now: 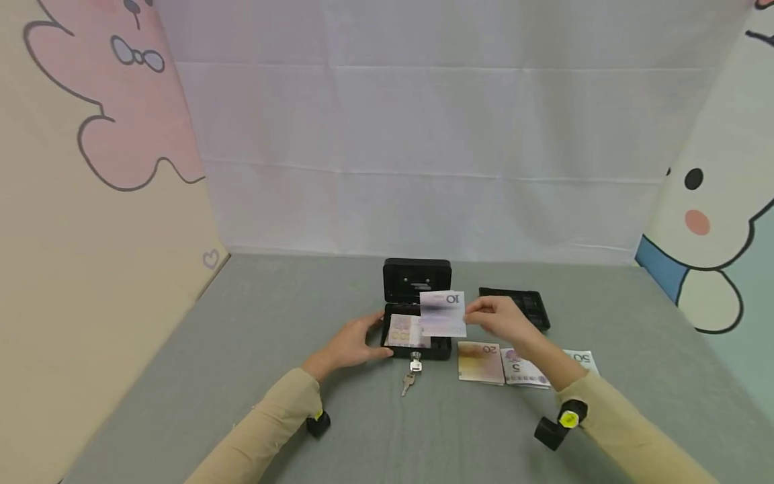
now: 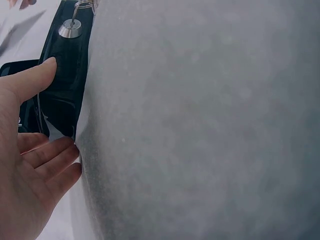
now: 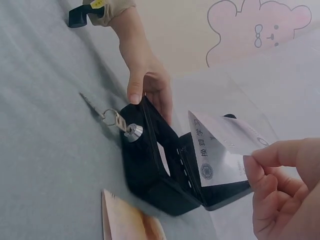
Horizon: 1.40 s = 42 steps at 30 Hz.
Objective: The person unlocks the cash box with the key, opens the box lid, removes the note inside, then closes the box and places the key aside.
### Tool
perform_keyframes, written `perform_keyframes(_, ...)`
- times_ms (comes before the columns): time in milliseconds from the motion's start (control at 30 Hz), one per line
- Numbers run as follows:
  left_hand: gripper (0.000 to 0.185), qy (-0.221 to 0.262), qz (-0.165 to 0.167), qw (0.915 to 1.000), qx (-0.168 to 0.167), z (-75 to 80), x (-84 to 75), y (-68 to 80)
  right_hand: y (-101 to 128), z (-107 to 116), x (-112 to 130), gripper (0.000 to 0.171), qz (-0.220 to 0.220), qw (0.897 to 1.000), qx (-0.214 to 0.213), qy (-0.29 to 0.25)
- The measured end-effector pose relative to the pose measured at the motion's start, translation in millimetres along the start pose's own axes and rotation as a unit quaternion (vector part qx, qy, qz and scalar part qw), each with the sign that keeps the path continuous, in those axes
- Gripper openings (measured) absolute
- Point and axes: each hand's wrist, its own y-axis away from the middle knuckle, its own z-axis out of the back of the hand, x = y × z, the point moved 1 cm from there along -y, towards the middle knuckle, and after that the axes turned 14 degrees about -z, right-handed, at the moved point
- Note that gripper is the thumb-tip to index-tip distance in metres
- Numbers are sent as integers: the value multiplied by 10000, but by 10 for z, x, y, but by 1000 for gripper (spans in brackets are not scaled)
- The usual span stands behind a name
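Keys hanging before cash box, left hand flat bracing, right hand pinching banknote; loose pinch risks a drop.

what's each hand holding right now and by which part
The right hand pinches a 10 banknote by its right edge, above the open cash box. The left hand steadies the box's left side.

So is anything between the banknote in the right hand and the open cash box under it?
Nothing visible. The right hand pinches the banknote above the open cash box; only a note already inside lies below.
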Motion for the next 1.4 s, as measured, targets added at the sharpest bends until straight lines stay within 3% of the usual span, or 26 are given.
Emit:
perform_keyframes(467,81,-34,9,10000,-35,-2,-6,8,417,211,-346,22,-189,9997,86,-157)
perform_keyframes(933,80,5,-30,10000,-59,3,15,4,695,194,-650,17,-1043,9937,360,-172)
perform_keyframes(1233,82,20,135,9999,23,22,-5,-6,727,88,-834,14,-1125,9899,834,-236)
perform_keyframes(1400,82,-10,201,9998,64,17,-11,-8,696,18,-899,16,-882,9905,1025,-271)
